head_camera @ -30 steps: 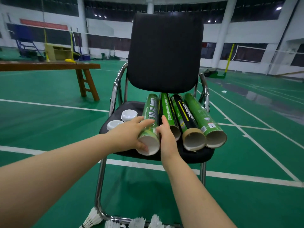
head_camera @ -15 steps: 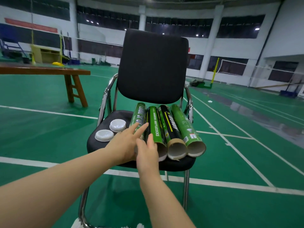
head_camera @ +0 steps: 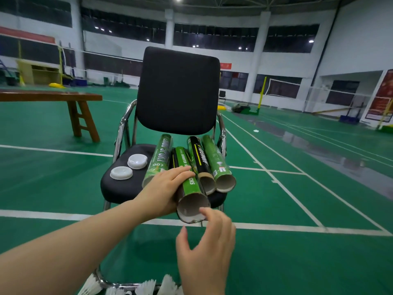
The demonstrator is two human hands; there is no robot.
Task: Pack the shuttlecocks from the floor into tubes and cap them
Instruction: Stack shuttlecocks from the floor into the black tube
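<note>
Shuttlecocks [head_camera: 146, 287] at 6 o'clock, cut off by the frame edge; count unclear. 2 white caps [head_camera: 121, 173] on chair seat [head_camera: 119, 188], at 9 o'clock of 4 tubes. Leftmost tube [head_camera: 159, 158]: mouth hidden behind left hand [head_camera: 163, 188], which grips second tube [head_camera: 188, 184]; bare cardboard inside. Black tube [head_camera: 198, 160], right green tube [head_camera: 214, 162]: uncapped. Right hand [head_camera: 206, 248] relaxed, fingertip at the gripped tube's rim.
</note>
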